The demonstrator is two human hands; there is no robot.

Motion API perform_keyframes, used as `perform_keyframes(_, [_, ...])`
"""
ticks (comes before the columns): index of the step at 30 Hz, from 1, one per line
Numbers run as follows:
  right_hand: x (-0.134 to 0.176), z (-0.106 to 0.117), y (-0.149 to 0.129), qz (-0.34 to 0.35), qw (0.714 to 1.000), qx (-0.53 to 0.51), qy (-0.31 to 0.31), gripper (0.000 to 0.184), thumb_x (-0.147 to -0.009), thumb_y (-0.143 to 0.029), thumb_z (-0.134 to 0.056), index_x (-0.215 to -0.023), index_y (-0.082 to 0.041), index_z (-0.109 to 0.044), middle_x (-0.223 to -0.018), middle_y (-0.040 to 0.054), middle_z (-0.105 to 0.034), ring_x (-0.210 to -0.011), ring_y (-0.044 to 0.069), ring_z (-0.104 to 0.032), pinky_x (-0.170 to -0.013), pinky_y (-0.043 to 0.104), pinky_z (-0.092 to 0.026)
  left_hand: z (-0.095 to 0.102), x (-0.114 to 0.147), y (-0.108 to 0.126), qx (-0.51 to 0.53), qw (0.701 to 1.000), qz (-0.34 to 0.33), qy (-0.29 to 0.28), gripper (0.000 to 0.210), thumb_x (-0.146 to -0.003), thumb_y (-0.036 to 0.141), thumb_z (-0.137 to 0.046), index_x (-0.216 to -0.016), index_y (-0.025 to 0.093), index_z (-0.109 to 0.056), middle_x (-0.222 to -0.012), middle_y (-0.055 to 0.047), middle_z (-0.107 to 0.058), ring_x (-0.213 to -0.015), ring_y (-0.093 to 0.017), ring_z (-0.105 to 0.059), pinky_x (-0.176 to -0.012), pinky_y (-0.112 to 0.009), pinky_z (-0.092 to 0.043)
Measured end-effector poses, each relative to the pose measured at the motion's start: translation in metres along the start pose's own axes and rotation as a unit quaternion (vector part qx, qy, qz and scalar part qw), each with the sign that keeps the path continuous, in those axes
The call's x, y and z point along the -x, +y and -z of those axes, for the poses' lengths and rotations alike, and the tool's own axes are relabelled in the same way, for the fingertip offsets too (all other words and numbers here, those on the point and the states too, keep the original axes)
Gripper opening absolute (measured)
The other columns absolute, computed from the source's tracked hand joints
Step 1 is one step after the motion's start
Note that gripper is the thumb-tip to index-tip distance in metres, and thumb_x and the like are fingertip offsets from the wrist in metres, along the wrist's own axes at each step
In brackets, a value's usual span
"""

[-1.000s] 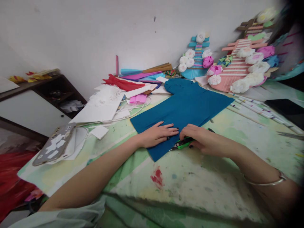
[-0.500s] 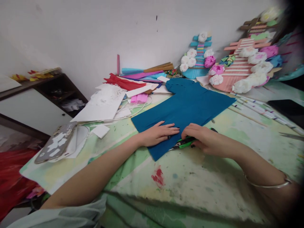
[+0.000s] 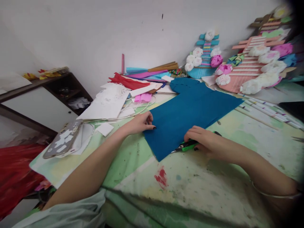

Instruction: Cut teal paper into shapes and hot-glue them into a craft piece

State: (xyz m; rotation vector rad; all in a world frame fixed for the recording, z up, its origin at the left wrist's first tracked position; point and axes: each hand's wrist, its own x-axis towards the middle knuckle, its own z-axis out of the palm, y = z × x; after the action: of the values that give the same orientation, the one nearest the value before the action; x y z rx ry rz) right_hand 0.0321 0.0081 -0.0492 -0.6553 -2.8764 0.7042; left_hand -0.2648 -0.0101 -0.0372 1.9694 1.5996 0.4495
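Observation:
A large deep-blue sheet of crepe paper lies folded on the table. At its left edge, my left hand has its fingers curled and its thumb over the paper, pinching the edge. My right hand is wrapped around a green and black utility knife, low over the table at the sheet's near edge. The knife's blade points left, close to the paper's lower corner. Part of the handle is hidden under my fingers.
A phone case and a small white card lie on the left. Behind are white sheets and red crepe paper. Flower-decorated blue and pink instrument-shaped crafts stand at the back right, near white sticks.
My left hand has moved left from flat on top of the paper to its left edge, with the fingers now curled. My right hand keeps the knife in about the same place. The view has shifted slightly.

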Motion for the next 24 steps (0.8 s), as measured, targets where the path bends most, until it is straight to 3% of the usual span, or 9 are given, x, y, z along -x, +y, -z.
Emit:
perform_keyframes(3, [0.000,0.000,-0.001,-0.002,1.000,0.000,0.001,0.035,-0.071,0.000,-0.045,-0.097,-0.023,-0.051,-0.093,0.0063,-0.054,-0.085,0.023,-0.046,-0.068,0.032,-0.033,-0.003,-0.001,0.001,-0.080,0.996,-0.026,-0.026,0.024,-0.076,0.038,-0.065,-0.082,0.018,-0.054,-0.083,-0.002,-0.057,-0.075,-0.017,-0.053,-0.064,-0.027,-0.040])
perform_keyframes(7, [0.000,0.000,-0.004,-0.005,1.000,-0.004,0.010,0.032,-0.073,-0.001,-0.045,-0.095,-0.023,-0.052,-0.092,0.0056,-0.054,-0.083,0.022,-0.047,-0.068,0.031,-0.032,-0.012,-0.004,0.000,-0.138,0.989,-0.043,-0.030,0.031,-0.074,0.043,-0.067,-0.085,0.018,-0.054,-0.090,-0.004,-0.051,-0.081,-0.019,-0.051,-0.067,-0.027,-0.038])
perform_keyframes(12, [0.000,-0.001,-0.003,-0.004,1.000,0.004,0.010,0.032,-0.073,-0.001,-0.045,-0.095,-0.022,-0.052,-0.092,0.0052,-0.054,-0.083,0.022,-0.047,-0.068,0.030,-0.032,-0.022,-0.003,0.000,-0.154,0.988,-0.010,-0.022,0.031,-0.079,0.047,-0.062,-0.085,0.018,-0.054,-0.098,-0.006,-0.045,-0.082,-0.019,-0.049,-0.068,-0.029,-0.039])
perform_keyframes(18, [0.000,-0.002,0.000,0.004,1.000,0.013,0.008,0.031,-0.073,-0.002,-0.047,-0.094,-0.023,-0.052,-0.091,0.0049,-0.054,-0.083,0.022,-0.046,-0.068,0.030,-0.033,-0.026,-0.006,0.003,-0.148,0.988,-0.034,-0.023,0.018,-0.082,0.033,-0.062,-0.080,0.017,-0.056,-0.093,-0.006,-0.050,-0.089,-0.021,-0.049,-0.074,-0.030,-0.039])
perform_keyframes(24, [0.001,-0.001,-0.001,0.007,1.000,0.013,0.007,0.029,-0.074,-0.003,-0.048,-0.095,-0.023,-0.052,-0.090,0.0049,-0.054,-0.081,0.021,-0.046,-0.068,0.031,-0.032,-0.025,-0.008,0.004,-0.094,0.994,-0.053,-0.003,0.014,-0.081,0.026,-0.063,-0.075,0.017,-0.055,-0.079,-0.002,-0.055,-0.073,-0.016,-0.051,-0.064,-0.026,-0.037])
